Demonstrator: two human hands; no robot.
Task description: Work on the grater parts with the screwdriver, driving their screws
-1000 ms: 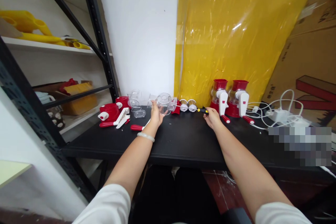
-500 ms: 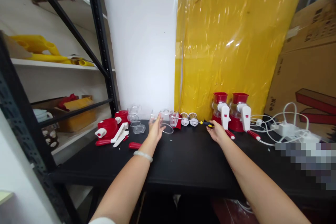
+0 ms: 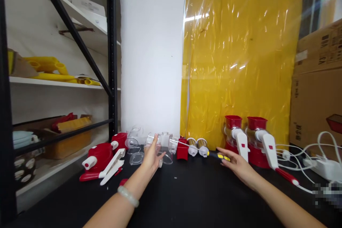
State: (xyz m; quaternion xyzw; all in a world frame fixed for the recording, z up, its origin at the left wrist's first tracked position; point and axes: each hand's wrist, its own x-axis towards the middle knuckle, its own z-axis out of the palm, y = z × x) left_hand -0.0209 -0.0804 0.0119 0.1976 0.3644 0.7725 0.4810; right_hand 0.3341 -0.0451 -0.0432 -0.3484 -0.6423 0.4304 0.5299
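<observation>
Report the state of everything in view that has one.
Left grip, closed around the clear housing.
Right grip, closed on the screwdriver.
Clear housing, held.
Screwdriver, held, shaft pointing toward the clear housing.
Left grinder, upright, crank fitted.
Right grinder, upright, crank fitted.
Metal drums, side by side, outside the grinders.
Red-handled crank, lying down.
Clear oval piece, lying flat.
White adapter, power state unclear.

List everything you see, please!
table: 1, black, front
machines: 2, red-white, table right
drums: 2, silver-white, table middle
loose parts: many, red, white, clear, table
cables: several, white, table right
panel: 1, yellow, behind table
shelving: 1, black-white, left
tubes: several, yellow, shelving
cartons: 2+, brown, right, shelving
housing: 1, clear, left hand
screwdriver: 1, black-yellow, right hand
bracelet: 1, pale, left wrist
left hand: 1, bare, holding housing
right hand: 1, bare, holding screwdriver
</observation>
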